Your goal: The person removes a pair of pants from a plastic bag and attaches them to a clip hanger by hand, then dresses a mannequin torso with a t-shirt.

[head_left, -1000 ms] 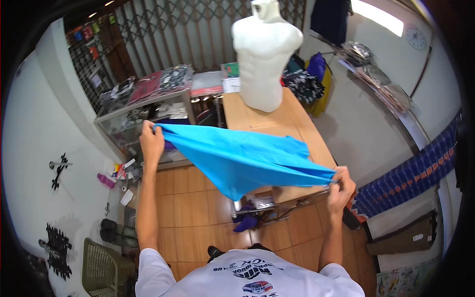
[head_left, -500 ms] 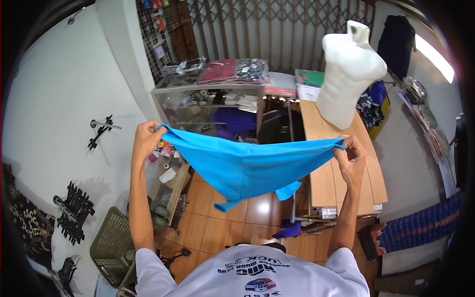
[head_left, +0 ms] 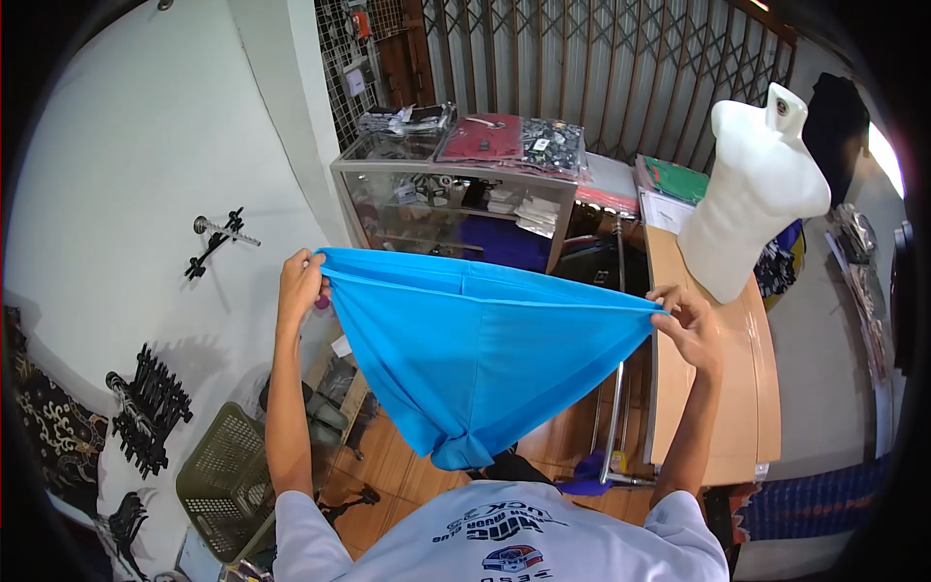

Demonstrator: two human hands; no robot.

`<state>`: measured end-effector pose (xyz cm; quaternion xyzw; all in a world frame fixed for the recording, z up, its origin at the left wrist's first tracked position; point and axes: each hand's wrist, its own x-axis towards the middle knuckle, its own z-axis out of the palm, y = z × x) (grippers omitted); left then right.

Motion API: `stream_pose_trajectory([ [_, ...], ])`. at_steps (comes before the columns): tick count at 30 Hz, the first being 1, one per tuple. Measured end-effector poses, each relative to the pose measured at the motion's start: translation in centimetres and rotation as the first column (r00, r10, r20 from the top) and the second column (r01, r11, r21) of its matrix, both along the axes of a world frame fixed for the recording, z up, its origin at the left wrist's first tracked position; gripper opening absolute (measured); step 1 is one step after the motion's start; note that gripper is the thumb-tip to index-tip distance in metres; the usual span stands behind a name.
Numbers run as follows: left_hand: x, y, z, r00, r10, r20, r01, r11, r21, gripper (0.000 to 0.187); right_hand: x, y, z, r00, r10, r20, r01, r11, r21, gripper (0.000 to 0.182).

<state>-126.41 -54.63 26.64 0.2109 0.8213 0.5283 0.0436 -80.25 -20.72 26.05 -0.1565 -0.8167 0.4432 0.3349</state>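
A bright blue cloth is stretched wide in front of my chest, its upper edge pulled taut and its lower part hanging to a bunched point. My left hand pinches the cloth's upper left corner. At the opposite corner, my right hand grips the edge between thumb and fingers. The upper edge is parted slightly into two layers.
A white torso mannequin stands on a wooden table at the right. Behind the cloth is a glass display case with packed garments on top. A green basket is at the lower left, near black hangers on the wall.
The cloth has opened out and hangs lower, with its hem now gathered near my shirt. Both hands keep their hold on the corners. The view has shifted, and the mannequin appears further right and lower.
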Motion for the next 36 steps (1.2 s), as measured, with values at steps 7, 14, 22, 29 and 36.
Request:
stream_pose_trajectory([
  [7, -6.3, 9.5, -0.7, 0.964, -0.172, 0.202, 0.129, 0.97, 0.206, 0.02, -4.3, 5.7, 1.5, 0.792, 0.475, -0.384, -0.58, 0.782, -0.229, 0.027],
  [14, -9.7, 21.1, -2.3, 0.962, -0.272, 0.039, 0.253, 0.932, 0.258, 0.022, -8.1, 12.0, 2.7, 0.619, 0.679, -0.394, -0.754, 0.655, -0.056, 0.029],
  [22, -13.3, 34.4, -3.5, 0.785, -0.566, 0.252, 0.512, 0.821, 0.252, 0.018, -7.7, 12.9, 3.4, 0.828, 0.491, -0.27, -0.55, 0.803, -0.229, 0.027],
  [29, -13.5, 51.6, -6.9, 0.588, -0.764, 0.267, 0.658, 0.643, 0.391, 0.012, -9.8, 14.4, 4.7, 0.875, 0.401, -0.271, -0.448, 0.883, -0.139, 0.027],
  [36, -5.3, 60.3, -4.2, 0.45, -0.893, -0.003, 0.888, 0.447, 0.105, 0.036, -14.7, 15.2, 6.0, 0.972, -0.01, -0.233, -0.047, 0.97, -0.24, 0.024],
])
